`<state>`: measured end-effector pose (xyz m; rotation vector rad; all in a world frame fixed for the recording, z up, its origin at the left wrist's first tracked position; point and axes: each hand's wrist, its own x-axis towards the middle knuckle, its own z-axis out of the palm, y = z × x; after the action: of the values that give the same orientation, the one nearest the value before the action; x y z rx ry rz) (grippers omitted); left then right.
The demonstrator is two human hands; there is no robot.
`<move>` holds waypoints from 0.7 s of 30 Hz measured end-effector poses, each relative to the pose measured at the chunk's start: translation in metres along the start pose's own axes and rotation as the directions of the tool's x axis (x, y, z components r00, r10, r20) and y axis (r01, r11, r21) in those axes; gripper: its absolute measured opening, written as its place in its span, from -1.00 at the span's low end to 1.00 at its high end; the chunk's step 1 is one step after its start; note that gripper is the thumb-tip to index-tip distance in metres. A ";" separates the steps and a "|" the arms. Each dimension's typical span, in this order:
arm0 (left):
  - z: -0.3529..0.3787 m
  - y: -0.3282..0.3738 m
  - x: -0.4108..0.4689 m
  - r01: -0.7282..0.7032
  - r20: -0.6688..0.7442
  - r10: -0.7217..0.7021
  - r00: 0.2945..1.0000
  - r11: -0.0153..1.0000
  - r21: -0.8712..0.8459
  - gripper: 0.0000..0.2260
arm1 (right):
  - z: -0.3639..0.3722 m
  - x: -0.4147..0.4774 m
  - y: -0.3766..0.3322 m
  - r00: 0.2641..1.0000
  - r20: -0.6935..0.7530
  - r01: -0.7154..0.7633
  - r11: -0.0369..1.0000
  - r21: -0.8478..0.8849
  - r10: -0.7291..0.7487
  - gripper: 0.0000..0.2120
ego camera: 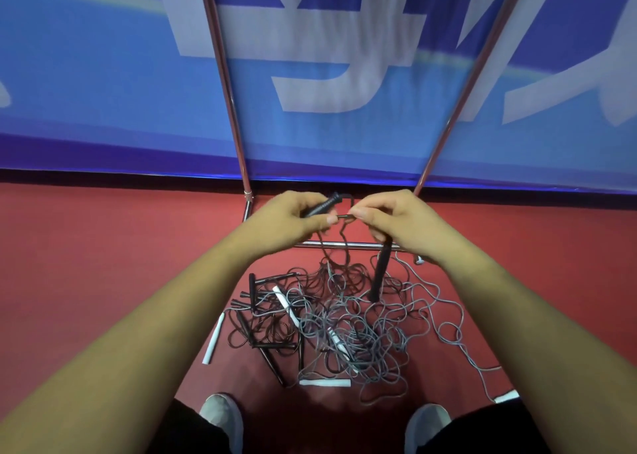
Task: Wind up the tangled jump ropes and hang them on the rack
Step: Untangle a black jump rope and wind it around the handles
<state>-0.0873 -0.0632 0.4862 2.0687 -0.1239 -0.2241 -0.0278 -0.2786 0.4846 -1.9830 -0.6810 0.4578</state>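
left grip: the left grip (293, 217) is clenching round a ribbed black handle (322, 206), and its thumb and forefinger are pinching the black cord (342, 216) just past the handle's end.
right grip: the right grip (389, 217) is pinching the same cord right beside the left grip, nearly fingertip to fingertip. its lower fingers are curling round a second black handle (379, 278), which is hanging down below it.
cord: strands are dropping from between the grips and running into the tangled pile (344, 333) straight below, so this rope is looking only partly freed.
pile: grey and black ropes are lying knotted together on the red floor (103, 264) beneath both grips, with white handles (285, 304) and more black ones sticking out on the left-grip side.
rack: the rack (225, 85) is standing just beyond the grips, its two chrome poles rising away above them and its base bar (362, 246) crossing below them.
done so far: one black rope is seemingly being held by both handles, and no wound coil is showing. a small dark thing is poking in at the top edge between the poles, too cropped to tell whether it is a hung rope.
left to do: by this look nearly everything is remaining: pulling this cord clear, winding it, hanging it, then repeating for each rope in the pile.
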 end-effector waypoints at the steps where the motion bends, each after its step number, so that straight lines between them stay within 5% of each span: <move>1: -0.001 0.000 0.001 0.016 -0.060 -0.018 0.998 0.999 -0.040 -0.88 | -0.002 0.000 0.000 1.000 -0.003 -0.009 1.000 0.030 0.009 -0.88; 5: -0.006 0.001 0.005 0.034 -0.181 -0.108 0.978 0.928 -0.372 -0.83 | -0.015 -0.001 0.003 0.997 0.054 -0.063 0.998 0.020 0.061 -0.93; 9: -0.002 -0.003 0.007 0.054 -0.246 -0.183 0.952 0.889 -0.454 -0.88 | -0.023 -0.005 0.002 0.988 0.070 -0.135 0.990 -0.039 0.138 -0.89; 12: -0.005 -0.009 0.011 0.070 -0.296 -0.267 0.917 0.838 -0.541 -0.78 | -0.024 -0.007 0.002 0.979 -0.046 -0.196 0.977 0.084 0.201 -0.95; 15: -0.004 -0.011 0.012 0.094 -0.161 -0.282 0.946 0.712 -0.696 -0.76 | -0.027 -0.007 0.001 0.956 -0.102 -0.213 0.888 0.407 0.276 -0.92; 21: 0.021 -0.004 0.006 0.255 0.133 -0.224 0.966 0.707 -0.660 -0.87 | -0.011 -0.002 -0.011 0.930 -0.075 -0.196 0.660 0.725 0.359 -0.93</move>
<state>-0.0861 -0.0801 0.4721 1.3371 0.1876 -0.4087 -0.0263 -0.2828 0.4999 -1.3462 -0.0111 0.5763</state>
